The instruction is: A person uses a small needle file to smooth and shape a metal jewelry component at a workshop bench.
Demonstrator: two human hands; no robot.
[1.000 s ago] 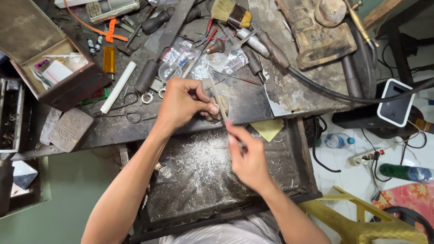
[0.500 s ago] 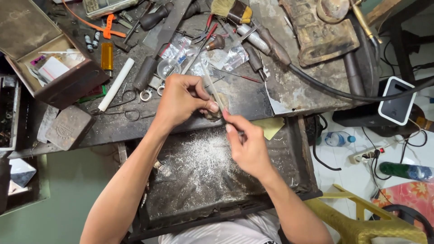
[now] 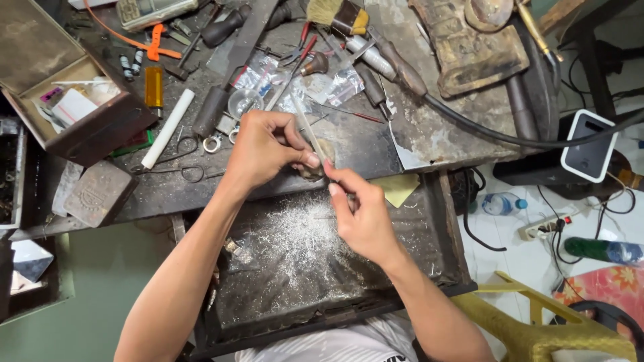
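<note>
My left hand (image 3: 265, 149) pinches a small ring-like metal piece against a worn wooden bench peg (image 3: 320, 161) at the front edge of the workbench (image 3: 376, 144). The piece is mostly hidden by my thumb and fingers. My right hand (image 3: 359, 214) grips a thin pale file (image 3: 307, 131) that slants up and away across the piece. Below both hands a dark open drawer (image 3: 402, 234) holds a spread of silvery metal filings (image 3: 298, 231).
The bench carries many tools: a brush (image 3: 335, 13), pliers, dark-handled gravers, a white rod (image 3: 168, 127), small plastic bags and an open box (image 3: 67, 100) at left. A black hose (image 3: 483, 131) crosses right. A yellow stool (image 3: 537, 322) and bottles stand on the floor.
My right hand has pushed the file forward and to the left across the piece. My left hand keeps its pinch at the peg. The view has shifted slightly.
</note>
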